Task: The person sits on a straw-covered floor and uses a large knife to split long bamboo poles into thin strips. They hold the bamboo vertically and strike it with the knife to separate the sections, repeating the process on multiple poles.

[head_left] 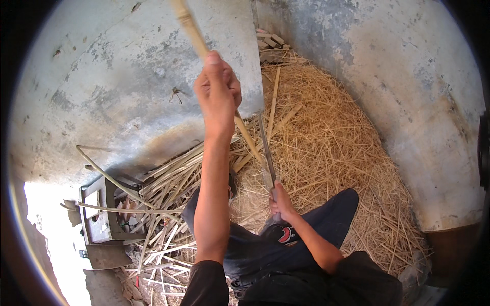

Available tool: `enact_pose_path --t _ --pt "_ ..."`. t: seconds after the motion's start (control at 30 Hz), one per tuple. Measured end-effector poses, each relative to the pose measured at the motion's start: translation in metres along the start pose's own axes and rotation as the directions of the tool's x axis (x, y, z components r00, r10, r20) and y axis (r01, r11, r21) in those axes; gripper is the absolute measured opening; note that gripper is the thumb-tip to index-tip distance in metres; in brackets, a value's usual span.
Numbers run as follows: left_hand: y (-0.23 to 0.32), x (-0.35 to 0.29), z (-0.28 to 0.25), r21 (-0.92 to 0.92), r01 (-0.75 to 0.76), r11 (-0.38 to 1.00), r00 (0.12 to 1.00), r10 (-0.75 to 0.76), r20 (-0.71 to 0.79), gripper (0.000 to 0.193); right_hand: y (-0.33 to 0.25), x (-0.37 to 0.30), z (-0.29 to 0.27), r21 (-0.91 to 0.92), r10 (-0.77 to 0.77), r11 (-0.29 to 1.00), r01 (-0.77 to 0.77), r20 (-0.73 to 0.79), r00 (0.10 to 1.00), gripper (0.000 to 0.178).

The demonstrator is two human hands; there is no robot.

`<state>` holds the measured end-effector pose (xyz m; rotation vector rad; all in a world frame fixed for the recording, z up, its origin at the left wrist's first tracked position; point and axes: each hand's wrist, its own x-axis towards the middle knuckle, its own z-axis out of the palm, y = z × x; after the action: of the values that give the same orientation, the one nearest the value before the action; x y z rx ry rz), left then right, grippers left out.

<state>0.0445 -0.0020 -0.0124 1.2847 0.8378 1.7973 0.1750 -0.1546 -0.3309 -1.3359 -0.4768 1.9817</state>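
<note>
My left hand [218, 94] is raised and closed round a pale bamboo stick [247, 133]. Its upper end leaves the picture at the top, and the lower end slants down in front of my legs. Beside that lower end, my right hand [281, 201] grips the handle of a long, narrow knife [267, 145], its dark blade pointing up and away from me. Stick and blade come close together near my right hand; whether they touch, I cannot tell. My dark trousers [326, 217] show bent knees on both sides of the handle.
Straw-like bamboo shavings [326, 132] are heaped on the right. Split bamboo strips [173, 173] lie piled on the left, beside a wooden box frame [104, 211] holding scraps. Stained plaster walls [122, 66] close in at left and right. A bent bamboo strip [115, 181] sticks out leftward.
</note>
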Motion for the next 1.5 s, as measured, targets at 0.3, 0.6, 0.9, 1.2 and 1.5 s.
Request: enact_pose_path --t 0.3,0.6,0.9,1.2,1.5 --pt "-0.008 0.002 0.007 0.027 -0.044 0.999 0.997 0.045 -0.062 0.057 -0.083 -0.055 0.036 0.063 -0.481 0.877 0.477 0.11 0.87 0.057" --pt "-0.004 0.001 0.002 0.015 -0.058 0.998 0.995 0.059 -0.077 0.057 0.009 0.007 0.0 -0.208 -0.091 0.975 0.072 -0.082 0.992 0.059" --pt "-0.005 0.001 0.007 0.048 -0.064 0.997 0.995 0.067 -0.069 0.059 -0.071 -0.052 0.045 0.049 -0.457 0.889 0.455 0.157 0.875 0.056" --pt "0.0 0.002 -0.029 0.005 -0.023 1.0 0.993 0.024 -0.114 0.062 0.08 0.07 -0.038 -0.162 0.136 0.969 -0.189 -0.293 0.947 0.059" --pt "0.005 -0.009 -0.084 -0.141 -0.062 0.988 0.997 0.068 0.042 0.056 0.125 0.047 -0.099 -0.142 0.043 0.985 -0.095 -0.332 0.942 0.051"
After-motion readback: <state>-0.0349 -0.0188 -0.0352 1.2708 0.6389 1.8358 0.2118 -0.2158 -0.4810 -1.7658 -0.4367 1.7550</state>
